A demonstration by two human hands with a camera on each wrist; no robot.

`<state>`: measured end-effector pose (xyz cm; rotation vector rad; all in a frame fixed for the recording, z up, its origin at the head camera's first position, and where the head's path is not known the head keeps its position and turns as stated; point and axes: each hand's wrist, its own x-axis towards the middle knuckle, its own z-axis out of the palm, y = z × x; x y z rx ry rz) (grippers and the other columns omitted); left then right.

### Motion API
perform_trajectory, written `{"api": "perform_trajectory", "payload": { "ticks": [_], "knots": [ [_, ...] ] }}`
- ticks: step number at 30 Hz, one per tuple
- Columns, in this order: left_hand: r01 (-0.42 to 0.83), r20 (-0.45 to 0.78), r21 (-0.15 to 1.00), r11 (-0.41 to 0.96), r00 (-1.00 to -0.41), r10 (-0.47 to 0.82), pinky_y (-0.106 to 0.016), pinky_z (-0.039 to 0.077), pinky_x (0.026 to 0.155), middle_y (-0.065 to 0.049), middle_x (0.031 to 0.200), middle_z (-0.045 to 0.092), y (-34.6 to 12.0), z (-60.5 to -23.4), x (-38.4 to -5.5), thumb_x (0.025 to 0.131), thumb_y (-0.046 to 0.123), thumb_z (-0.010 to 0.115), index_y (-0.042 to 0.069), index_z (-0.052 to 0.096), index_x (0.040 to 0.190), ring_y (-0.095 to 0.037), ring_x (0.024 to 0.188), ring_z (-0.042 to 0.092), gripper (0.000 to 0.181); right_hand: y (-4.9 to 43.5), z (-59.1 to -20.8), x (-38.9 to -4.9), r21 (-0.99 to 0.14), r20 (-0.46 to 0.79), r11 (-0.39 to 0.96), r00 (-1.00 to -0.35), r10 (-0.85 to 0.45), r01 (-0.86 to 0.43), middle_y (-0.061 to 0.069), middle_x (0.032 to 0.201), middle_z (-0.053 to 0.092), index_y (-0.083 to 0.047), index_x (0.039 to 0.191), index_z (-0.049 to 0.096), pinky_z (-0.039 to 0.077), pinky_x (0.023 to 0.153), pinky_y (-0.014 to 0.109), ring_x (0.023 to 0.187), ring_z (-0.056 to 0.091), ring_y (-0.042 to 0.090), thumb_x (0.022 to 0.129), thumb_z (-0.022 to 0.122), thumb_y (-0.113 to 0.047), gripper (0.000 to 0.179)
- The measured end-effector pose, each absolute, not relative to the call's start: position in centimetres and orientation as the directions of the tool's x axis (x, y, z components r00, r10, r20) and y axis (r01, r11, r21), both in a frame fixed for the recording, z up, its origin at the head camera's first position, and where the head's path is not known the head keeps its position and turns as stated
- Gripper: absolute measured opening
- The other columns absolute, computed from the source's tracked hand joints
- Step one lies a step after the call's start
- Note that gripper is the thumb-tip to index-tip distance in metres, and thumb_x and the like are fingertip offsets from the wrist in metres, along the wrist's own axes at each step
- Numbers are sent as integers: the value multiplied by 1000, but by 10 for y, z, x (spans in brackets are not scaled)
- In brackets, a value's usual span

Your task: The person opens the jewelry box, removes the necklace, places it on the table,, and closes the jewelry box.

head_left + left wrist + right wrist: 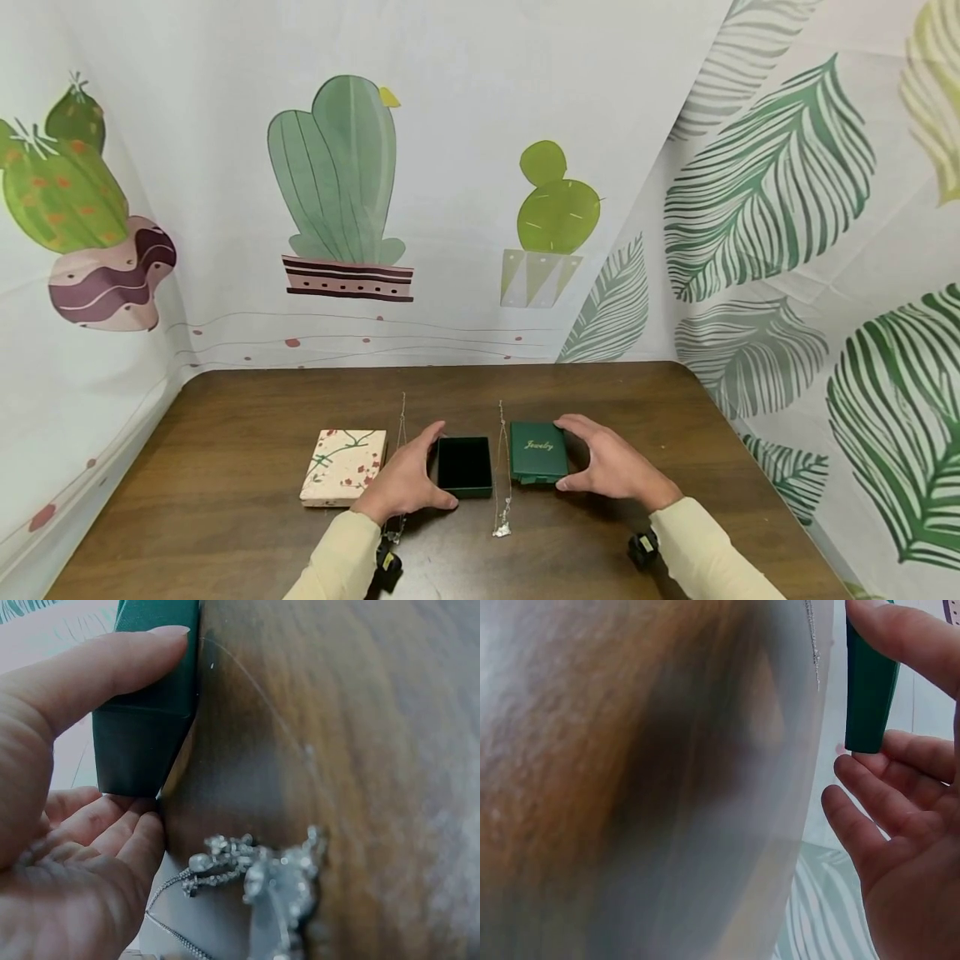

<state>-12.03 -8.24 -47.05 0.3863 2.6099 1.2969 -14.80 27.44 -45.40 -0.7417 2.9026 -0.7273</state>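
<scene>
My left hand grips a dark green box base from its left side, thumb at the near edge and fingers at the far one. Its black inside faces up. With my right hand I hold a green box lid marked "Jewelry" by its right side, thumb near and fingers far. Between base and lid lies a silver necklace, its pendant toward me. Another necklace runs partly hidden under my left hand; the left wrist view has a sparkling pendant close beside the base.
A cream box with red blossoms and green branches sits left of my left hand on the brown wooden table. Behind the table hangs a white cloth printed with cacti and leaves. Both wrists carry small black devices.
</scene>
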Motion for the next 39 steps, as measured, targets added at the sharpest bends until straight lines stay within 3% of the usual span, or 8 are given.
{"api": "perform_trajectory", "payload": {
  "ticks": [39],
  "knots": [
    [144, -67, 808, 572, -941, 332, -60, 49, 108, -20, 158, 49, -83, -474, -121, 64, 18, 99, 4, 30, 162, -44, 144, 48, 120, 231, -435, -150, -470, 115, 695, -819, -562, -543, 18, 151, 57, -4, 147, 55, 50, 110, 55, 137, 58, 34, 71, 94, -38, 92]
  ]
}}
